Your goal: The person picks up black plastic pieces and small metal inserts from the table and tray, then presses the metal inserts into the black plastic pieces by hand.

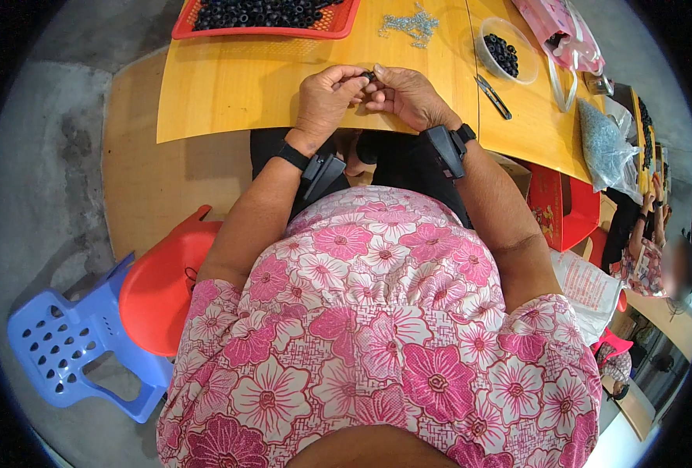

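Over the near edge of the yellow table (237,93), my two hands meet at the fingertips. A small black ring-like piece (370,76) sits pinched between them, mostly covered by the fingers. My left hand (330,95) is closed on it from the left, thumb and forefinger together. From the other side my right hand (405,95) grips it with thumb and fingertips. Beyond the hands, a red basket tray (334,33) holds many similar black pieces (256,14). Small clear pieces (412,26) lie loose in a pile on the table.
Right of my hands lie a slim dark tweezer-like tool (493,97) and a round clear tub (527,73) of black rings. A pink bag (572,39) and a plastic bag of clear pieces (605,144) follow. A blue stool (65,343) stands lower left; another person (644,261) sits far right.
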The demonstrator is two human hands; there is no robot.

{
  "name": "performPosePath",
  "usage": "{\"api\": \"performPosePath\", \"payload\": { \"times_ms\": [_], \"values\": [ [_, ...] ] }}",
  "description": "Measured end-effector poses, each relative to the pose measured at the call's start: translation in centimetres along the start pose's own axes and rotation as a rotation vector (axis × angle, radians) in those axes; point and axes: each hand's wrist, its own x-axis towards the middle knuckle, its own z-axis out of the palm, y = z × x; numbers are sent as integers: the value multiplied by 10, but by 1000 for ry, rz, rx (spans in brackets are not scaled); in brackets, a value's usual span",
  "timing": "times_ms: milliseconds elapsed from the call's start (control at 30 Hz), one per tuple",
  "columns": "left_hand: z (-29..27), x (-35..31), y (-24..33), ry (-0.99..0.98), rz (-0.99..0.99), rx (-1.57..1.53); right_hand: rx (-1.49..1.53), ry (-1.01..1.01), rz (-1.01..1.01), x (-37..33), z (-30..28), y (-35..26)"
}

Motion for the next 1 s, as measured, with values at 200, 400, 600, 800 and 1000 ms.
{"api": "performPosePath", "payload": {
  "times_ms": [200,400,600,800,1000],
  "values": [
    [-3,2,-1,3,-31,48,-59,32,-6,2,-1,1],
    [-9,2,4,-40,-69,-33,-102,5,6,4,-4,-3],
    [-15,4,4,-112,-118,-40,-198,9,44,2,-3,-8],
    [-16,6,4,-146,-154,-113,-228,26,30,4,-3,-6],
    [-15,5,4,-116,-139,-80,-212,11,72,5,-5,-9]
  ]
}}
